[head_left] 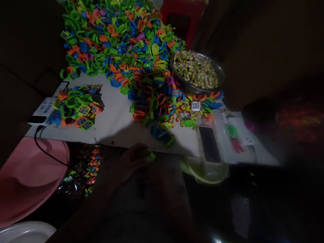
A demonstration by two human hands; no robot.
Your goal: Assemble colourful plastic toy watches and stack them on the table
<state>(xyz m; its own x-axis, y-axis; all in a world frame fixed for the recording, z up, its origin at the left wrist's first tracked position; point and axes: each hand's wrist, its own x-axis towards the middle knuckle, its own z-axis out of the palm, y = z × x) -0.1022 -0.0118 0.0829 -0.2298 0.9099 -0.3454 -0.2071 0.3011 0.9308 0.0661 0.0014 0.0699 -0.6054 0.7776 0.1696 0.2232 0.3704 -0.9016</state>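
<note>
In the dim light at the table's front edge, my left hand (133, 159) has its fingers closed around a small green toy watch (151, 156), whose end shows past the fingertips. My right hand (159, 177) is beside it, lower and in deep shadow, so its fingers cannot be made out. Just beyond the hands, several blue and green toy watches (161, 133) lie at the front of the white table (114, 123). Tiny yellow and red wrapped candies (179, 109) are scattered behind them.
A large heap of coloured toy watches (115, 36) covers the back. A metal bowl (197, 90) holds wrapped candies. Left are a smaller watch pile (80, 104), a white box (43, 111) with a cable, and a pink basin (37, 164). A phone (209, 144) overhangs the right front edge.
</note>
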